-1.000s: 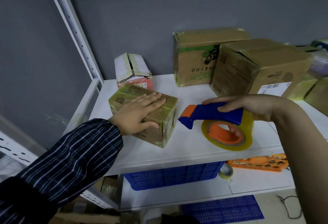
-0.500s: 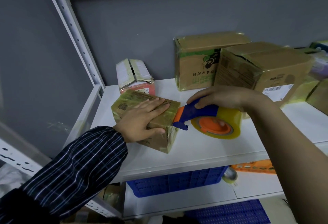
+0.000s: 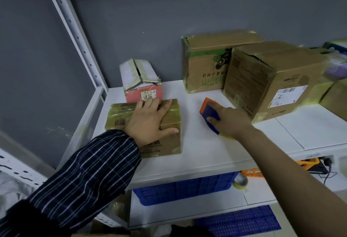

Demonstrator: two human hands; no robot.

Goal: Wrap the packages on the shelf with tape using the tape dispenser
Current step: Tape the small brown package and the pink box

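The left hand [image 3: 150, 122] is pressing flat and spread on the box [image 3: 169, 143], while the right hand [image 3: 231, 120], just beside it, is gripping the tape dispenser [image 3: 208, 111].

Bare shelf [image 3: 197, 152] lies open between the taped package [image 3: 170, 122] and the tape dispenser [image 3: 208, 112]. A pink box [image 3: 139, 86] sits behind the package, perhaps touching; a green-printed carton [image 3: 204, 67] and a brown carton [image 3: 272, 86] block the right.

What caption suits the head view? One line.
The left hand presses a package on the shelf while the right hand grips the tape dispenser beside it.
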